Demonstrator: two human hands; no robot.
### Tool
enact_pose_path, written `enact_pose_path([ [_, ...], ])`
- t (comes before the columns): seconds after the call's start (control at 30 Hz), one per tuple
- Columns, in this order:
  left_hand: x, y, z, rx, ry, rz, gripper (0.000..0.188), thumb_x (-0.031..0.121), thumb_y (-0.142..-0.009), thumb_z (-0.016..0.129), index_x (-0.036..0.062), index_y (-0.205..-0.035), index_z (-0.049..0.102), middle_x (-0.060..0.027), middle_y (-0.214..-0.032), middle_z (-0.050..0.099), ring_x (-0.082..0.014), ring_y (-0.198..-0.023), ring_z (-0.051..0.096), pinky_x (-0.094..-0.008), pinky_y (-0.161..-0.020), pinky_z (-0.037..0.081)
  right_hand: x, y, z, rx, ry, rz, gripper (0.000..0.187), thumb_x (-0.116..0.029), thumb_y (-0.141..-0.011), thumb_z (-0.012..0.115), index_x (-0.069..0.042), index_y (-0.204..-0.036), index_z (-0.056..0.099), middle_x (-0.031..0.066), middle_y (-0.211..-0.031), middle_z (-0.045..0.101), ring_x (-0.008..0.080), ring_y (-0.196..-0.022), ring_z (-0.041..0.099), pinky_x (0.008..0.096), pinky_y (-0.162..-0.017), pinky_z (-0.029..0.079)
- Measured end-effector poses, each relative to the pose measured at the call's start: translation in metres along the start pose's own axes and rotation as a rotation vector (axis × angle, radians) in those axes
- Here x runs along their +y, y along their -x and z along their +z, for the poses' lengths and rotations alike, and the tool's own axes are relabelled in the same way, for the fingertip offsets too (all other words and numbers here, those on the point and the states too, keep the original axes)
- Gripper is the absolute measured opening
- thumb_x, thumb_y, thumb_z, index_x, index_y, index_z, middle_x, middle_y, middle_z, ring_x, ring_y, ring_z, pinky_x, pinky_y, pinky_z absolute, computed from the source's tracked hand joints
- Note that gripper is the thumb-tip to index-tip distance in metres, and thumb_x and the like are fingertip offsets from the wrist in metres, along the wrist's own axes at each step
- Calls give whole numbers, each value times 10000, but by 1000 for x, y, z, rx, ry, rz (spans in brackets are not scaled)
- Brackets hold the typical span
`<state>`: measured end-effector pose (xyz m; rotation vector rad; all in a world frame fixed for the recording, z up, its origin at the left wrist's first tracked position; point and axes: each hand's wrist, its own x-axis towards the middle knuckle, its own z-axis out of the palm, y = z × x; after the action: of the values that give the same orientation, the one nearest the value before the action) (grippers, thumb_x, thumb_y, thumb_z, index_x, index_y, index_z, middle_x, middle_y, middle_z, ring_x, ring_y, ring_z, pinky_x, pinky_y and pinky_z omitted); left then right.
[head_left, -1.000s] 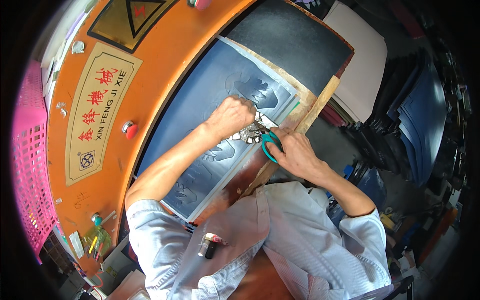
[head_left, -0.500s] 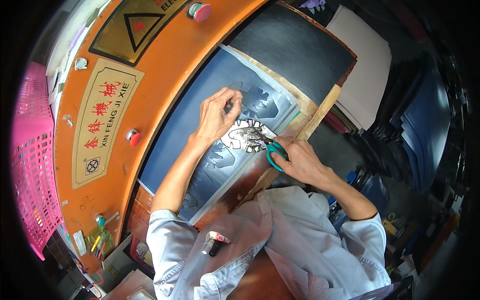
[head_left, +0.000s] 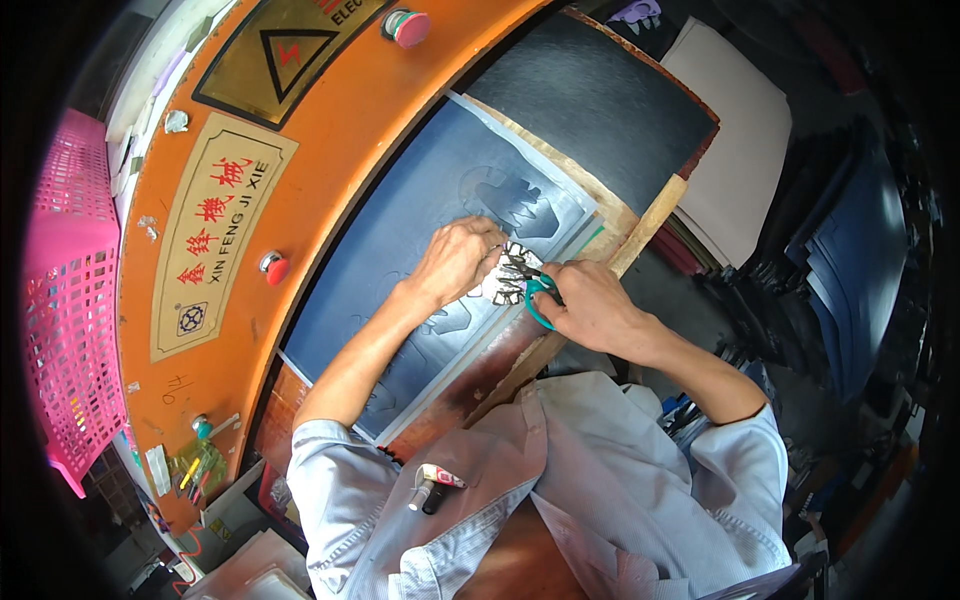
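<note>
A silvery-white cutting die (head_left: 505,284) with a dark, notched edge lies on the blue sheet (head_left: 405,215). My left hand (head_left: 460,262) is at the die's left side, its fingers curled closed on the edge and covering part of it. In my right hand (head_left: 595,308) is a pair of scissors with teal handles (head_left: 541,303). Their blades point left, over the die's dark middle. Hand-like outlines mark the sheet, including a dark cut shape (head_left: 520,208) beyond the die and another shape (head_left: 447,320) on its nearer side.
An orange machine (head_left: 330,170) with a red button (head_left: 274,267) borders the sheet on the left. Beyond the sheet lies a black board (head_left: 590,110). Pale sheets (head_left: 735,140) and blue sheets (head_left: 850,270) are stacked at right. A pink basket (head_left: 75,320) stands at far left.
My left hand has come down and to the right, from above the sheet onto the die's left edge. The scissors remain in my right hand, their blades still at the die.
</note>
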<state>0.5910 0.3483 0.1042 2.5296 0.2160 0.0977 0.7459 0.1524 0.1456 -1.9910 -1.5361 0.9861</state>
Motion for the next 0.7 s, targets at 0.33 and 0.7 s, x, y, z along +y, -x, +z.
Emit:
enact_pose_path([
  [0.33, 6, 2, 0, 0, -88, 17, 207, 63, -893, 706, -30, -1071, 755, -169, -1027, 737, -355, -987, 711, -456, -880, 590, -10, 22, 51, 312, 65, -13, 430, -187, -960, 658, 200, -1145, 629, 343, -851, 675, 459, -749, 697, 522, -690, 556],
  [0.7, -5, -11, -6, -203, -433, 322, 141, 41, -830, 641, -25, -945, 691, -143, -849, 678, -319, -828, 726, -388, -757, 608, -9, 20, 34, 227, 59, 10, 435, -200, -961, 651, 179, -1174, 637, 310, -865, 689, 445, -793, 704, 520, -730, 559],
])
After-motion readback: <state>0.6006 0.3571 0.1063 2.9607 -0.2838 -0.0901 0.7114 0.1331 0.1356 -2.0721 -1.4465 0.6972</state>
